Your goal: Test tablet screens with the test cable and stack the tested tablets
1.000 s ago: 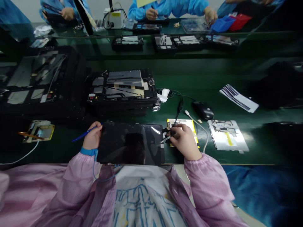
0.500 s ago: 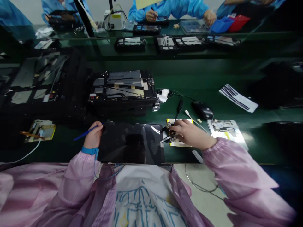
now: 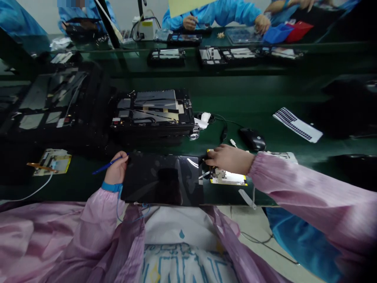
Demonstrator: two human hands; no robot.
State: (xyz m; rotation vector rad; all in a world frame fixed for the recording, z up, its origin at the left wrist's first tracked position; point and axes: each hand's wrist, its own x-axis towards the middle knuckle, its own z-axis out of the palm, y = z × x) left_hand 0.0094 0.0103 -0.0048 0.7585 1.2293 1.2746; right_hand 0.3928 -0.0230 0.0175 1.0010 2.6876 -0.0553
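Note:
My left hand, closed around a slim blue pen-like tool, is at the left edge of a dark tablet screen lying flat. A blue strap circles that wrist. To the screen's right, my right hand rests with bent, closed fingers over the upper left part of a circuit board with yellow edges. What its fingertips grip or press is hidden. Flat cables run between the screen and this board.
Stacked device housings stand behind the screen. A mouse, a white keyboard-pattern strip and a second metal-backed board are at right. Another board with a white cable lies left. Co-workers in blue sleeves sit opposite.
My right hand has shifted slightly left and up on the board, its forearm now lying lower and flatter across the right side. My left hand stays at the screen's edge.

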